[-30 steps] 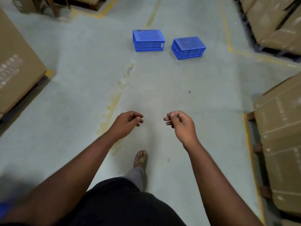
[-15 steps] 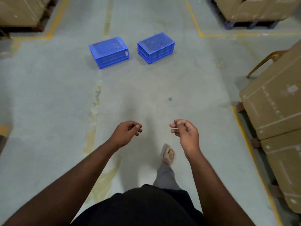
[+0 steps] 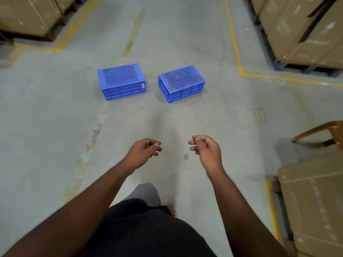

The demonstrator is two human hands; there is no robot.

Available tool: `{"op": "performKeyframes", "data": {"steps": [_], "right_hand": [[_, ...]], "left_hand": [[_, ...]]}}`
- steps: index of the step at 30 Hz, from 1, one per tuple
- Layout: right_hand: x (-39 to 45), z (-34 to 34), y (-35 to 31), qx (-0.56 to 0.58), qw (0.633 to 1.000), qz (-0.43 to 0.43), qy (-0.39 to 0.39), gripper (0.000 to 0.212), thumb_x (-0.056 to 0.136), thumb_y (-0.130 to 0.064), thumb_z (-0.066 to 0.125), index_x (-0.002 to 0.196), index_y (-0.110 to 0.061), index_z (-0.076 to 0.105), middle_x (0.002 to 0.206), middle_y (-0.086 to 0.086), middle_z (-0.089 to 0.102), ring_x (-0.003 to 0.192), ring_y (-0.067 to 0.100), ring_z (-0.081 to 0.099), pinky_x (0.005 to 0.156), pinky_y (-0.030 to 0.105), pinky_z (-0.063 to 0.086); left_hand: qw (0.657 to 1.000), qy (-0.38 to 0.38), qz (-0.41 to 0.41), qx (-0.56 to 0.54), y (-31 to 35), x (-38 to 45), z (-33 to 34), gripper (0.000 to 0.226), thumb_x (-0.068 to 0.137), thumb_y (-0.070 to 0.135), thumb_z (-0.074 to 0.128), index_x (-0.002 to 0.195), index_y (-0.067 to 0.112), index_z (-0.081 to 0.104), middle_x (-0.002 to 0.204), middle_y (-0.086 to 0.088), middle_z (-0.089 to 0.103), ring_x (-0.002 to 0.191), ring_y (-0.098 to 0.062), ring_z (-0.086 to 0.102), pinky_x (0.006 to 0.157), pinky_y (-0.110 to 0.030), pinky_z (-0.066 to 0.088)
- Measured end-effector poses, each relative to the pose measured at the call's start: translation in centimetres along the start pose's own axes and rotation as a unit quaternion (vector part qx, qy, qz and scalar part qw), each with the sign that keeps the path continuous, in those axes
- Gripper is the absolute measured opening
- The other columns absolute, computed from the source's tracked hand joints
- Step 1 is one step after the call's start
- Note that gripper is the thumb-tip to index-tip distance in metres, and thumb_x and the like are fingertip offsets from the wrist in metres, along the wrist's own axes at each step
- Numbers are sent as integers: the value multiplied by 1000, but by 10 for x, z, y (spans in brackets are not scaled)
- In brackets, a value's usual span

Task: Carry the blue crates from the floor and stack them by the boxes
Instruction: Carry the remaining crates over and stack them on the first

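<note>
Mid-frame on the concrete floor [image 3: 55, 127], two blue crates sit upside down, side by side with a gap between them. Left crate [image 3: 121, 81] lies roughly square to the frame, a small pale label on its near right corner. Right crate [image 3: 181, 83] is turned at an angle, one corner pointing toward the person. Nothing touches either crate.

Lower centre: both arms reach forward, well short of the crates. Left hand [image 3: 143, 153] has fingers loosely curled, holding nothing. Right hand [image 3: 206, 151] the same, fingers loosely curled, thumb against fingertips, holding nothing. Hands are apart, not touching.

Cardboard boxes [image 3: 306, 28] stacked on pallets fill the upper right; more boxes [image 3: 27, 13] in the upper left, another stack [image 3: 315, 201] at lower right. Yellow floor lines [image 3: 234, 38] border the aisle. Brown chair [image 3: 319, 130] pokes in at right edge, only partly seen. Dark shirt and a grey trouser leg at bottom centre.
</note>
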State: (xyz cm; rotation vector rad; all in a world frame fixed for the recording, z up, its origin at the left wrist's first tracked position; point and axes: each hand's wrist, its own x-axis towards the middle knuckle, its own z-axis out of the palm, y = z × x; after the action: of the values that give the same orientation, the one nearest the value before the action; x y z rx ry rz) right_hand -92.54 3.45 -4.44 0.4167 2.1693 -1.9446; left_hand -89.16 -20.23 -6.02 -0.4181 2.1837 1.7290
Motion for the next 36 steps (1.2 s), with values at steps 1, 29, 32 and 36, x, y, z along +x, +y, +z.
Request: {"op": "performKeyframes", "data": {"steps": [1, 29, 32, 36], "right_hand": [[31, -1, -10, 1, 1000, -2, -3, 17, 99, -17, 55, 100, -11, 71, 93, 5, 77, 76, 17, 68, 68, 23, 51], [938, 26, -207, 6, 983, 118, -140, 20, 99, -22, 58, 109, -7, 67, 99, 7, 77, 74, 17, 67, 70, 28, 48], [1031, 22, -214, -52, 973, 139, -179, 18, 99, -18, 58, 110, -6, 67, 99, 8, 77, 72, 13, 67, 66, 21, 50], [1146, 18, -196, -115, 955, 159, -223, 14, 99, -12, 58, 104, -3, 67, 92, 6, 76, 64, 9, 66, 63, 17, 49]], "left_hand": [[1000, 8, -5, -9, 8, 29, 0, 19, 100, 27, 55, 112, 20, 68, 100, 5, 76, 89, -14, 72, 89, -36, 54], [967, 185, -111, -139, 305, 865, 2, 20, 97, 27, 59, 109, 14, 69, 101, -1, 76, 86, -14, 70, 83, -30, 52], [950, 210, -154, -175, 317, 939, 20, 18, 97, 22, 59, 109, 13, 68, 99, -2, 77, 87, -17, 71, 80, -29, 51], [933, 146, -245, -218, 309, 1038, 25, 24, 97, 27, 61, 117, 15, 64, 108, -6, 75, 95, -28, 73, 83, -34, 54]]}}
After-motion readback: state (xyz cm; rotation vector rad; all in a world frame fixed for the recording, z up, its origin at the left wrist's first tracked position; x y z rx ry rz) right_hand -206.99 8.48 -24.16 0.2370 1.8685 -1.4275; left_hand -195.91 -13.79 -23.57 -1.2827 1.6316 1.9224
